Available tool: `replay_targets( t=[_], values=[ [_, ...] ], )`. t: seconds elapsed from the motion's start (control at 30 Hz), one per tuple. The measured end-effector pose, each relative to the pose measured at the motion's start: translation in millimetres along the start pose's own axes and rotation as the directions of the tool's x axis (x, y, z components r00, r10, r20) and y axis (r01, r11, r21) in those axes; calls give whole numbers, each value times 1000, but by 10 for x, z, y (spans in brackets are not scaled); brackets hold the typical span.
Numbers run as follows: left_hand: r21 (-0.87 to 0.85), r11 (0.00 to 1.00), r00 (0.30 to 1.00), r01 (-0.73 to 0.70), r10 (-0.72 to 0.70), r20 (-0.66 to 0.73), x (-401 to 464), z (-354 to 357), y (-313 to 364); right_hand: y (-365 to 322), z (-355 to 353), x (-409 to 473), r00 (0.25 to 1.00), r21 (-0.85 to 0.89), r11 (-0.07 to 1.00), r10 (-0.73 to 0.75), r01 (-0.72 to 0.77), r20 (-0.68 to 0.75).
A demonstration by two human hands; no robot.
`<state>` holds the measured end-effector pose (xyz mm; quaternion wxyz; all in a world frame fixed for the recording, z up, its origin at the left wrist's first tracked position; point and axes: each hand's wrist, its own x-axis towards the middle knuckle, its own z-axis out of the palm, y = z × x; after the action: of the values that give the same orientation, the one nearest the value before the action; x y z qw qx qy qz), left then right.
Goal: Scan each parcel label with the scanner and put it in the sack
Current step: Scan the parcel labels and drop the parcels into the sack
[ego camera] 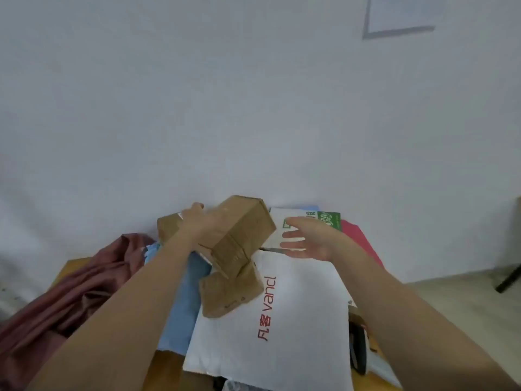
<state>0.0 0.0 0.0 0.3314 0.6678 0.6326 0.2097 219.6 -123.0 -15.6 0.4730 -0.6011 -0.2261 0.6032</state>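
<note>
A brown cardboard box (242,232) is tilted above the parcel pile, its loose bottom flaps (228,294) hanging open. My left hand (197,221) grips its far left side. To the right of the box my right hand (307,238) hovers with straight, spread fingers and holds nothing. A dark object that may be the scanner (358,348) lies at the right edge of the pile, partly hidden by my right forearm. A maroon cloth that may be the sack (70,292) is heaped at the left.
Under the box lie a white "vancl" mailer bag (298,328) and a blue parcel (183,306). Behind are a white carton with green print (324,218), a red parcel (358,235) and another brown box (166,224). A white wall stands close behind.
</note>
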Motion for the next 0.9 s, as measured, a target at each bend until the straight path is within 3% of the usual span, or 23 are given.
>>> replay_targets(
  t=[0.23,0.43,0.53,0.67,0.73,0.83,0.9],
  values=[
    [-83,996,950,-39,63,304,340,17,-312,103,320,543,984,-145,973,177,-178,-19],
    [-19,994,932,-107,107,346,499,76,-347,114,415,865,977,-51,976,212,-214,-27],
    [-5,995,935,-98,94,341,562,92,-321,-40,493,900,982,-16,986,167,-169,-92],
    [-375,927,895,30,142,423,635,31,-179,-353,525,881,996,-130,990,46,-55,-71],
    [-454,888,883,69,158,443,640,19,-83,-504,544,828,1000,-194,981,-8,2,-27],
    [-514,856,932,43,150,329,635,55,36,-673,581,716,995,-239,966,-94,99,35],
    [-455,890,969,-3,116,220,657,82,133,-741,585,645,985,-269,948,-160,173,68]
  ],
)
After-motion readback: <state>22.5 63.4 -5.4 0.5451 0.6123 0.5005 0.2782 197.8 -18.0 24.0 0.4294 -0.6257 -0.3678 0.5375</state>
